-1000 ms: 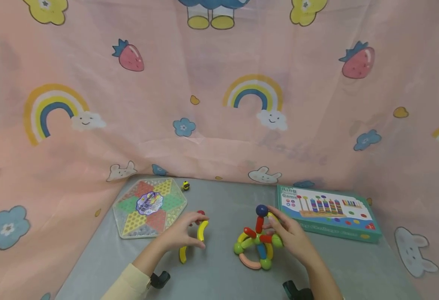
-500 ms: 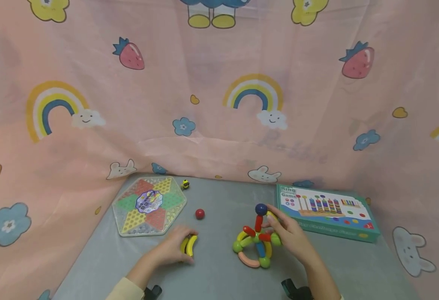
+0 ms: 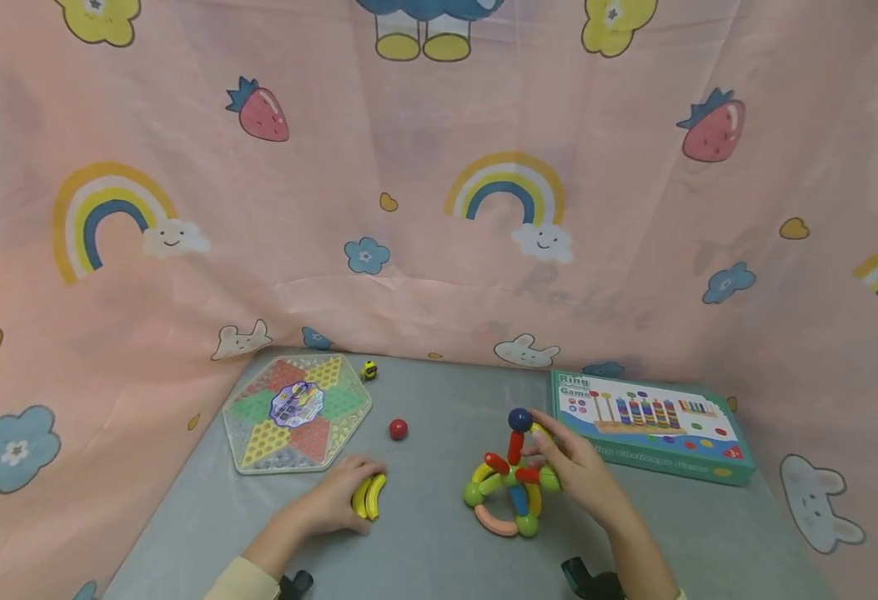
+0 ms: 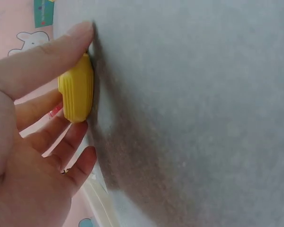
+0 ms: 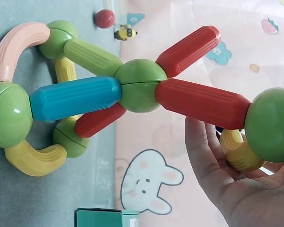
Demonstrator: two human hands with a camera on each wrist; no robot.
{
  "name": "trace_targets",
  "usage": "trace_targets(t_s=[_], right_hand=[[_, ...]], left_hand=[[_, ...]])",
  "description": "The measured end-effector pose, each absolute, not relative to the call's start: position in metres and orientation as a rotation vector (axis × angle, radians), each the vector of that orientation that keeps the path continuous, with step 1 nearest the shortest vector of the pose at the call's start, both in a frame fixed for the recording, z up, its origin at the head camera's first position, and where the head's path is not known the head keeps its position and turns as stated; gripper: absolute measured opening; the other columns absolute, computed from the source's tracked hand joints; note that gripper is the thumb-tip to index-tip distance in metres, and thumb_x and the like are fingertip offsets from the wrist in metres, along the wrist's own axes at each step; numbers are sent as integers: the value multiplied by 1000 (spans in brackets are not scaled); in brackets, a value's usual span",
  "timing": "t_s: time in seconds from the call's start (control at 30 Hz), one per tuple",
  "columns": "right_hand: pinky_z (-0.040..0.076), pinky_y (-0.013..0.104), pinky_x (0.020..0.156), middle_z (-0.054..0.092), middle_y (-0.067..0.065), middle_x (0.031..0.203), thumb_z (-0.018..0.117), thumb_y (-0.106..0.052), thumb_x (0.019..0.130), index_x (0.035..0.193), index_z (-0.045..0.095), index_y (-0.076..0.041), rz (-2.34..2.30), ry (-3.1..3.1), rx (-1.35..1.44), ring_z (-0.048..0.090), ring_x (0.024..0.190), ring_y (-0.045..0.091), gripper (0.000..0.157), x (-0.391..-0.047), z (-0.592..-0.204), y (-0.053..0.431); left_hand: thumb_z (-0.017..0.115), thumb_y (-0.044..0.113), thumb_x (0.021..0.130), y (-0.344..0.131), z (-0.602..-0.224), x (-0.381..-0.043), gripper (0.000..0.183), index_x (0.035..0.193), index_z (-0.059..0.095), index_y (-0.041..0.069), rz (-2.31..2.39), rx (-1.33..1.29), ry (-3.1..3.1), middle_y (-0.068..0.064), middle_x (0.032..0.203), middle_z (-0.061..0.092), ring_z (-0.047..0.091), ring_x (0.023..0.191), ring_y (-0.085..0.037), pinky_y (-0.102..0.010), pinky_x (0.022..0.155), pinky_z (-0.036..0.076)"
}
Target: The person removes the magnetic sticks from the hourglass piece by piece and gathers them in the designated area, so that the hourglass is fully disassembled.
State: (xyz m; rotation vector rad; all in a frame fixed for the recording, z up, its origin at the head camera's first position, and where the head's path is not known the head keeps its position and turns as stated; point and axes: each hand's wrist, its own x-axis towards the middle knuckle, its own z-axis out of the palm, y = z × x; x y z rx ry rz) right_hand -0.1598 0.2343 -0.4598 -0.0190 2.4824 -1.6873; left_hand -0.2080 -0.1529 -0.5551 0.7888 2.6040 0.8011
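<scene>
A pink cloth [image 3: 296,217] printed with rainbows and strawberries hangs well beyond the fingers; a grey-covered table [image 3: 431,550] spreads beneath them. Beyond the fingers of the right hand [image 3: 577,467], to their right, lies a rectangular green printed box [image 3: 656,421]; beyond those of the left hand [image 3: 329,497], a hexagonal board [image 3: 296,412] with a coloured star pattern. An openwork construction [image 3: 512,477] of straight and curved ribbed sticks joined by glossy balls stands just left of the right fingers, which grasp a curved yellow stick [image 5: 241,153] near its top, beside a dark blue ball [image 3: 519,420]. The left thumb and fingers grip two curved yellow sticks [image 3: 368,497] side by side, apart from the construction. Beyond the left fingertips rests a shiny red ball [image 3: 398,429]; farther off sits a small yellow-and-black figure [image 3: 368,370].
</scene>
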Motion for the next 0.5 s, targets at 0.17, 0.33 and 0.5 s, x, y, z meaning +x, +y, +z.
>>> trace_targets(t_s=[0.17,0.33,0.5], right_hand=[[59,34,87,72,16,113,47,-39,107,154,40,-11,-1693,2468,-18,71,100,28,55,-159,-460,235],[59,33,88,70,20,115,46,-40,107,154,40,-12,-1702,2455,-25,70,101,28,55,-159,-462,235],[59,33,87,71,18,113,46,-40,107,153,41,-12,-1713,2467,-17,71,99,27,54,-160,-463,235]], left_hand=[[93,25,68,-153,-553,-210,76,135,60,10,769,792,2590,-3,130,57,50,123,-27,-50,105,45],[93,27,67,-152,-553,-210,73,132,62,10,750,802,2612,-2,126,58,51,120,-26,-49,103,46],[93,34,67,-149,-552,-210,75,132,62,11,738,830,2642,-1,124,59,52,118,-24,-47,102,47]])
